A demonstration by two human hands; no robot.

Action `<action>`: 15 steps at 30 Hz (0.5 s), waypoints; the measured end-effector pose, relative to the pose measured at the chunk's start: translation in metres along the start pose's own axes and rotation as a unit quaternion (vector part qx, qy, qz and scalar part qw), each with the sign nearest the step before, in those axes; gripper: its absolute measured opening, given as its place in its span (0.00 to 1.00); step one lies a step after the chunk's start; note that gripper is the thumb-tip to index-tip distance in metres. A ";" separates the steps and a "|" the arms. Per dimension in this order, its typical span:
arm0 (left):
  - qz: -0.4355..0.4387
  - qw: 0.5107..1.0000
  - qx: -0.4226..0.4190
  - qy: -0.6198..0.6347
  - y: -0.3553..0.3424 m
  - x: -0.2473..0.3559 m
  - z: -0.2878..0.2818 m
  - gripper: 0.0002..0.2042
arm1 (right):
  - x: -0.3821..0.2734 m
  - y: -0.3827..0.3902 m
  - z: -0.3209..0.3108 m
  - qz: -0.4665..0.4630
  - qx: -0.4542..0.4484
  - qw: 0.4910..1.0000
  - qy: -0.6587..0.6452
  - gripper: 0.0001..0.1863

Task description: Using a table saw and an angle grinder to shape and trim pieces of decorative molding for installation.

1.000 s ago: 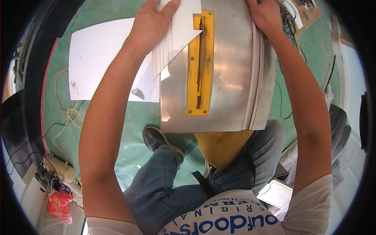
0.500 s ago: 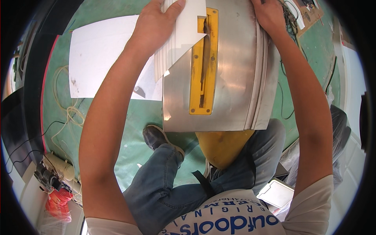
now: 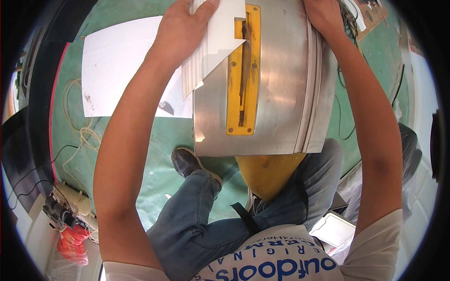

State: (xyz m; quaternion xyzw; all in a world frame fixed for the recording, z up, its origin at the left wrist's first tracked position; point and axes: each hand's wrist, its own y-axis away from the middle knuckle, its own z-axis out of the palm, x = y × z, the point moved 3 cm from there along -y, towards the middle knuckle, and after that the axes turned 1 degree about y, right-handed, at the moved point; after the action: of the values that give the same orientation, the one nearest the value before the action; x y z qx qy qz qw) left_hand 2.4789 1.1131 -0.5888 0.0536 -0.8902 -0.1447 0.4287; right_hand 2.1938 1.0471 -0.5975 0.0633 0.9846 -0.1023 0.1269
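A table saw with a bare metal top and a long yellow insert plate is in front of me; its dark slot runs away from me. My left hand grips a piece of white ribbed moulding at the saw's far left, thumb on top. The moulding has a slanted near end and a square notch, which lies against the yellow plate. At the far right, my right hand rests by the grooved metal rail along the top's right side. The upper edge of the view cuts off most of its fingers.
A large white sheet lies on the green floor at left. Pale looped cable and a dark power tool are further left. Black cables gather at far right. A yellow part is between my legs.
My left hand and the moulding have shifted very slightly left and away from me. The right hand has moved slightly; the saw appears a little higher in the view.
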 end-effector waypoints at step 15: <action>-0.006 0.999 -0.024 0.029 0.015 0.009 -0.004 0.29 | -0.001 0.000 -0.001 -0.008 0.000 1.000 0.004 0.28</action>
State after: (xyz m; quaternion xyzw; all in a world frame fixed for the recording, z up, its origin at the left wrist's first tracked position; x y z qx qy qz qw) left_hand 2.4771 1.1244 -0.5754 0.0530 -0.8732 -0.1668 0.4548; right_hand 2.1943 1.0470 -0.5967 0.0561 0.9856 -0.1029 0.1221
